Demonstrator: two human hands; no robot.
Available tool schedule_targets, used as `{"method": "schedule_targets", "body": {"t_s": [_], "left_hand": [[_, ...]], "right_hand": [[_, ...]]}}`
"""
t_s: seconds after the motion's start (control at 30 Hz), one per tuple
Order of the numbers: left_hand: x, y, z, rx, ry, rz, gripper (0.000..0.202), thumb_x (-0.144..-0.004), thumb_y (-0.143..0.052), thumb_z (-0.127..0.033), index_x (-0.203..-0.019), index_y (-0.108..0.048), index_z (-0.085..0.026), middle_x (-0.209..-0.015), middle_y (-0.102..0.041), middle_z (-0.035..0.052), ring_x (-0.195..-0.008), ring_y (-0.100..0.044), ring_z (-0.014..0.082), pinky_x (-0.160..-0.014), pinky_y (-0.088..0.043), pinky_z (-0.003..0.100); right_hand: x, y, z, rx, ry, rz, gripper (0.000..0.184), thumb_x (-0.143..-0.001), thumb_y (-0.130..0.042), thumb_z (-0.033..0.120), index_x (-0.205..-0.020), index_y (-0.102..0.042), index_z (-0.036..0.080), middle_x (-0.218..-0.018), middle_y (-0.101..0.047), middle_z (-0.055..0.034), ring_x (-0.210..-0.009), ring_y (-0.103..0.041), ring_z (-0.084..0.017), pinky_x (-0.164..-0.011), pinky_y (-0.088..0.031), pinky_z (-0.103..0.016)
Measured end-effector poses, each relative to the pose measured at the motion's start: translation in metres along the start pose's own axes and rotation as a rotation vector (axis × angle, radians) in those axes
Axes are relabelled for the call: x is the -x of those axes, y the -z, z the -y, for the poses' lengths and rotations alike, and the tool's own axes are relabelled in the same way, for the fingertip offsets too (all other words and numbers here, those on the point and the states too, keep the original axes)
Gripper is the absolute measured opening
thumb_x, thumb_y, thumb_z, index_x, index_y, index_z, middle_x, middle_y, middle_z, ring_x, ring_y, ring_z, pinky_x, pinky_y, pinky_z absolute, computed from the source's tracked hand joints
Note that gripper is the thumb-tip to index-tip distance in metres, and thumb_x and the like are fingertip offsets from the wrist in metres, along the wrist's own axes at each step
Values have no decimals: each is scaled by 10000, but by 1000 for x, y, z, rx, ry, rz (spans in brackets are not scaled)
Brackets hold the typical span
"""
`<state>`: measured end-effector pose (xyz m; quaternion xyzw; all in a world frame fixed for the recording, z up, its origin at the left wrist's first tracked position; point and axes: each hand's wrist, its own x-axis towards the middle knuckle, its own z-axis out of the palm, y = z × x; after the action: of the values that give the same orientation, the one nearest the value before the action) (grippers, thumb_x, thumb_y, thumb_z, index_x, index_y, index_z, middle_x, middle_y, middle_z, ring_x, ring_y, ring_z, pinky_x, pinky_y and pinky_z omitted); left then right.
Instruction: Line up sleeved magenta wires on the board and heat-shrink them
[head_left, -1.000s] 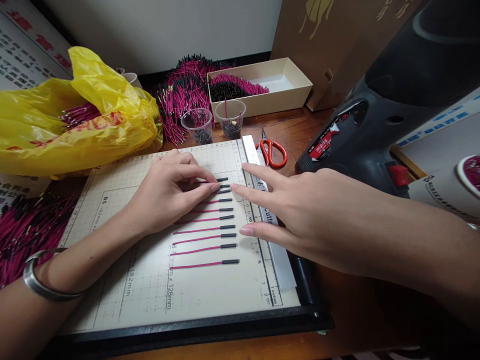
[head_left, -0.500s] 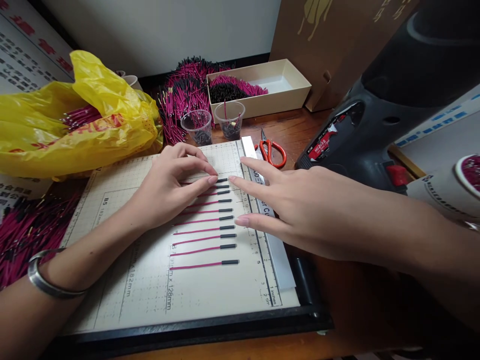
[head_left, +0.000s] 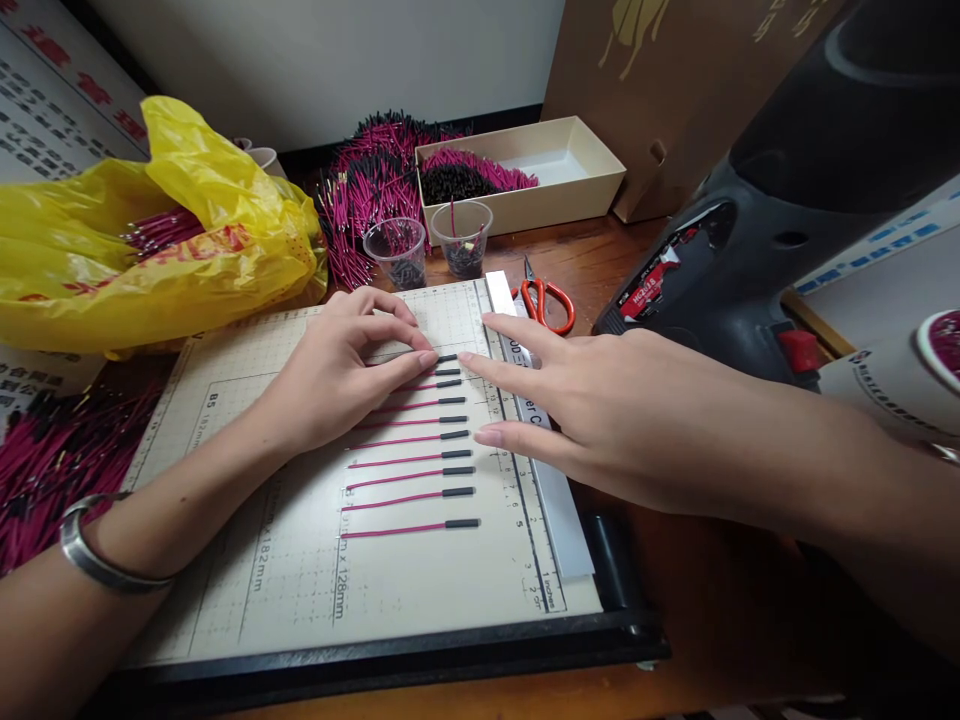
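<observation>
Several short magenta wires with black sleeves [head_left: 461,523] lie side by side in a column on a paper cutter's cream board [head_left: 405,600]. My left hand [head_left: 352,360] rests at the column's far end, thumb and fingertips closed on the farthest wire [head_left: 448,358] beside its black sleeve. Part of that wire is hidden under the hand. Facing it from the right, my right hand [head_left: 577,390] has its fingers spread and holds nothing. One of its fingertips is at the sleeve's tip; whether it touches I cannot tell.
Behind the board stand two clear cups [head_left: 463,240], a cream box [head_left: 525,210] of wires and a wire heap [head_left: 375,190]. Red-handled scissors [head_left: 547,305] lie by the cutter's edge. A yellow bag [head_left: 247,250] is at left, a dark machine [head_left: 750,240] at right.
The view has shifted very slightly. Both hands keep the same pose at the farthest wire, and the column of wires looks unchanged.
</observation>
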<state>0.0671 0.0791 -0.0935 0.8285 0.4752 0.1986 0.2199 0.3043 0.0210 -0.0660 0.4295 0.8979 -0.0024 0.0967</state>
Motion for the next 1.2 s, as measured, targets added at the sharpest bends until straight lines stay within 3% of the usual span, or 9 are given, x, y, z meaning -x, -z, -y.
{"method": "schedule_targets", "body": {"t_s": [0.27,0.57,0.73,0.87,0.97,1.03,1.13,1.2], "left_hand": [[0,-1,-2,-2,-3,-4,298,-847,-629,-479,-822,-767,-216,-1063,-660,58,-1021,-578,233,-1015,-419,472],[1,2,0,6,2,22,318,-875,-643,-514,-858,-777,-227,-1076,-688,56,-995,-597,229,-995,-442,447],[2,1,-1,32,6,-27,354,-864,-648,-539,-836,-777,-210,-1009,-697,50,-939,-598,214,-976,-460,412],[2,0,-1,57,15,-84,330,-862,-630,-496,-818,-755,-194,-946,-696,47,-892,-597,198,-939,-463,371],[3,0,0,89,25,-98,335,-853,-614,-492,-822,-748,-187,-915,-695,49,-846,-589,191,-893,-456,358],[3,-1,1,110,33,-114,353,-838,-605,-503,-817,-748,-181,-895,-691,51,-801,-571,184,-859,-449,353],[3,-2,2,122,48,-141,374,-815,-596,-521,-792,-738,-176,-852,-681,48,-736,-533,170,-803,-437,342],[2,-2,2,130,57,-161,379,-803,-592,-529,-777,-723,-174,-833,-676,47,-714,-517,165,-761,-426,328]], "right_hand": [[-1,2,2,25,-20,25,649,-1065,-205,602,-1609,-373,291,-1657,-353,-201,-828,-760,-279,-569,-414,-341],[2,1,4,3,-7,-13,688,-1061,-249,601,-1600,-399,201,-1643,-383,-203,-858,-763,-292,-652,-523,-409],[5,2,3,29,-4,-21,706,-1056,-238,624,-1605,-398,211,-1629,-416,-187,-769,-745,-259,-639,-511,-394],[17,7,0,34,-23,-236,712,-1045,-248,645,-1563,-444,197,-1529,-547,-168,-698,-709,-238,-536,-422,-342],[38,15,-2,-40,-86,-347,606,-1034,-337,636,-1383,-587,209,-1251,-711,-89,-669,-677,-213,-509,-409,-327],[56,17,0,-81,-146,-417,522,-1038,-386,593,-1260,-649,202,-1110,-733,-75,-701,-680,-210,-523,-440,-328],[82,7,5,-61,-344,-642,409,-1004,-541,504,-1160,-712,166,-1021,-744,-99,-823,-717,-246,-588,-508,-344],[94,-7,9,-26,-604,-759,365,-993,-568,427,-1170,-722,147,-1051,-738,-134,-899,-718,-281,-723,-569,-396]]}}
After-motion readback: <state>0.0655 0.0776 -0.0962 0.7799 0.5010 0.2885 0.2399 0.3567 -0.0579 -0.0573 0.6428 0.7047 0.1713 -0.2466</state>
